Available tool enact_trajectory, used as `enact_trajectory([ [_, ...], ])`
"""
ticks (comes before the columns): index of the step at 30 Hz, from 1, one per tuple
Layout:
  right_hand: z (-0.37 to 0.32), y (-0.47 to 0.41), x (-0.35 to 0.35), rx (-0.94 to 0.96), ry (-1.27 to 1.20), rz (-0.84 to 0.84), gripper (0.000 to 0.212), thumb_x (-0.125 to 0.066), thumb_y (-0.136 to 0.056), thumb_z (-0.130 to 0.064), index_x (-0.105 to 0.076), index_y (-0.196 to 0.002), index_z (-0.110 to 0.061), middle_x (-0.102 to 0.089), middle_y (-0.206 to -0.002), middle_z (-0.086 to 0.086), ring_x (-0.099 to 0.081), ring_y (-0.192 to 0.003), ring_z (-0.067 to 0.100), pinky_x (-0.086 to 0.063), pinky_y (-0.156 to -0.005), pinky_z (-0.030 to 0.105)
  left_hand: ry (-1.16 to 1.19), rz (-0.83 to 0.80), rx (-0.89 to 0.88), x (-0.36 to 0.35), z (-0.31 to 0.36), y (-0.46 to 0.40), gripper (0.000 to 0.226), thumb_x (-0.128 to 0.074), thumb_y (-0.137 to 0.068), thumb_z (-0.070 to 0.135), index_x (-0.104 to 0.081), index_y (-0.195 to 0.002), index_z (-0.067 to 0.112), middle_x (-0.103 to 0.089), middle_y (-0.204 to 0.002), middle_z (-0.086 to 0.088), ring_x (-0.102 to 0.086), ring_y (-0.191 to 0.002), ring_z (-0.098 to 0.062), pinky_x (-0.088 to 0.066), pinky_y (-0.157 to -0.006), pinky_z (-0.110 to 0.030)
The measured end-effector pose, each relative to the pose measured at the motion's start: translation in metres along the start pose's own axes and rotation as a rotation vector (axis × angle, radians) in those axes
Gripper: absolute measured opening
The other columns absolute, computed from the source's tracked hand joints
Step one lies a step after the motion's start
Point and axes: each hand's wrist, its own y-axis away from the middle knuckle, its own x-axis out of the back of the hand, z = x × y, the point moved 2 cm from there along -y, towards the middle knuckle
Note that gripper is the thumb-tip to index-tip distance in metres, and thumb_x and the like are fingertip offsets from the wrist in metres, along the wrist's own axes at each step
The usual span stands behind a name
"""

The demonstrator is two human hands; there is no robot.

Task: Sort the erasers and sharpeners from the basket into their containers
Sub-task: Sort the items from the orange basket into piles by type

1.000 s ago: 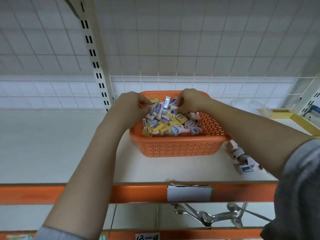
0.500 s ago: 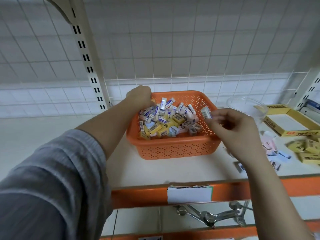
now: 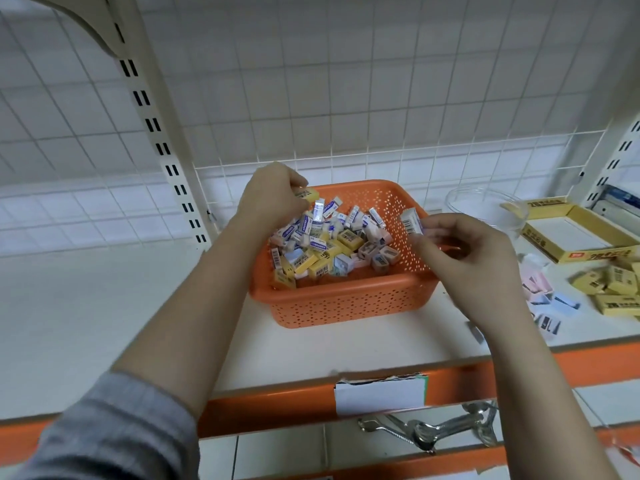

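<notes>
Hands: left hand pinches yellow eraser over basket; right hand pinches white eraser, long axis upright.

L hand fingers curled, pinching; R hand pinching too.

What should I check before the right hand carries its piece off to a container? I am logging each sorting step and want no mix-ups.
1. Right hand has a firm pinch on the white barcoded eraser: ok.
2. Eraser lifted above the rim of the orange perforated plastic basket: ok.
3. Left hand holds its own piece, a yellow-sleeved eraser, over the basket: ok.
4. Clear round bowl stands open at the right: ok.
5. Yellow cardboard tray open, its white floor showing: ok.
6. Which container takes erasers: cannot tell.
</notes>
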Motion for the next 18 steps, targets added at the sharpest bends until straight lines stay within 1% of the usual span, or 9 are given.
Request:
enact_trajectory([
  [2,0.001,0.002,0.003,-0.013,-0.005,0.025,0.014,-0.071,-0.080,-0.013,-0.067,-0.087,-0.025,-0.067,-0.078,-0.013,-0.061,-0.072,-0.004,-0.048,-0.070,0.010,0.111,0.026,-0.039,0.001,0.009,0.021,0.040,-0.073,-0.078,0.014,-0.065,-0.117,0.015,-0.065,-0.112,0.000,-0.056,-0.087,-0.006,-0.041,-0.076,-0.018],
  [4,0.001,0.005,0.009,-0.018,-0.005,0.054,0.013,-0.070,-0.081,-0.013,-0.068,-0.087,-0.025,-0.067,-0.077,-0.013,-0.062,-0.074,-0.001,-0.050,-0.069,0.014,0.169,0.051,-0.085,-0.004,0.016,0.041,0.040,-0.074,-0.078,0.019,-0.065,-0.116,0.018,-0.065,-0.107,0.004,-0.055,-0.084,-0.005,-0.040,-0.073,-0.013],
  [6,0.000,0.007,0.018,-0.007,0.006,0.092,0.019,-0.069,-0.082,-0.012,-0.065,-0.083,-0.030,-0.066,-0.071,-0.019,-0.061,-0.072,-0.003,-0.047,-0.064,0.010,0.211,0.059,-0.133,-0.010,0.024,0.058,0.040,-0.075,-0.077,0.021,-0.065,-0.116,0.021,-0.063,-0.107,0.007,-0.054,-0.084,-0.003,-0.038,-0.068,-0.003],
  [8,0.001,0.010,0.031,-0.004,0.015,0.134,0.023,-0.068,-0.082,-0.010,-0.062,-0.080,-0.033,-0.064,-0.069,-0.019,-0.058,-0.067,-0.007,-0.043,-0.061,0.006,0.219,0.060,-0.200,-0.017,0.034,0.072,0.041,-0.076,-0.076,0.021,-0.065,-0.116,0.022,-0.063,-0.110,0.004,-0.055,-0.085,-0.003,-0.035,-0.069,0.004],
  [9,0.002,0.012,0.039,-0.005,0.024,0.157,0.023,-0.068,-0.082,-0.011,-0.062,-0.081,-0.033,-0.064,-0.072,-0.017,-0.058,-0.066,-0.008,-0.043,-0.061,0.005,0.207,0.061,-0.225,-0.021,0.040,0.078,0.042,-0.076,-0.076,0.021,-0.065,-0.117,0.023,-0.063,-0.109,0.003,-0.054,-0.084,-0.003,-0.035,-0.070,0.005],
  [11,0.006,0.014,0.059,-0.010,0.047,0.203,0.019,-0.069,-0.082,-0.012,-0.063,-0.084,-0.030,-0.064,-0.081,-0.012,-0.058,-0.068,-0.007,-0.043,-0.062,0.005,0.189,0.077,-0.260,-0.026,0.055,0.085,0.042,-0.075,-0.077,0.022,-0.064,-0.118,0.023,-0.061,-0.103,0.007,-0.051,-0.078,0.002,-0.036,-0.069,0.003],
  [13,0.015,0.014,0.082,-0.026,0.061,0.241,0.013,-0.069,-0.082,-0.013,-0.066,-0.089,-0.024,-0.064,-0.082,-0.011,-0.057,-0.069,-0.008,-0.043,-0.062,0.005,0.205,0.084,-0.274,-0.033,0.074,0.090,0.042,-0.075,-0.076,0.022,-0.065,-0.117,0.023,-0.056,-0.098,0.012,-0.048,-0.076,0.009,-0.036,-0.068,0.001],
  [16,0.033,0.011,0.123,-0.029,0.109,0.288,0.015,-0.069,-0.083,-0.015,-0.068,-0.097,-0.019,-0.065,-0.085,-0.011,-0.057,-0.071,-0.005,-0.042,-0.063,0.005,0.251,0.067,-0.286,-0.050,0.110,0.096,0.042,-0.076,-0.075,0.021,-0.065,-0.115,0.025,-0.058,-0.101,0.012,-0.051,-0.081,0.003,-0.036,-0.073,-0.004],
  [18,0.048,0.008,0.154,-0.047,0.138,0.311,0.020,-0.069,-0.083,-0.016,-0.068,-0.102,-0.023,-0.064,-0.087,-0.012,-0.058,-0.076,0.000,-0.043,-0.067,0.007,0.298,0.058,-0.288,-0.066,0.136,0.103,0.043,-0.078,-0.073,0.017,-0.066,-0.115,0.023,-0.060,-0.101,0.010,-0.052,-0.079,0.002,-0.035,-0.073,-0.001],
])
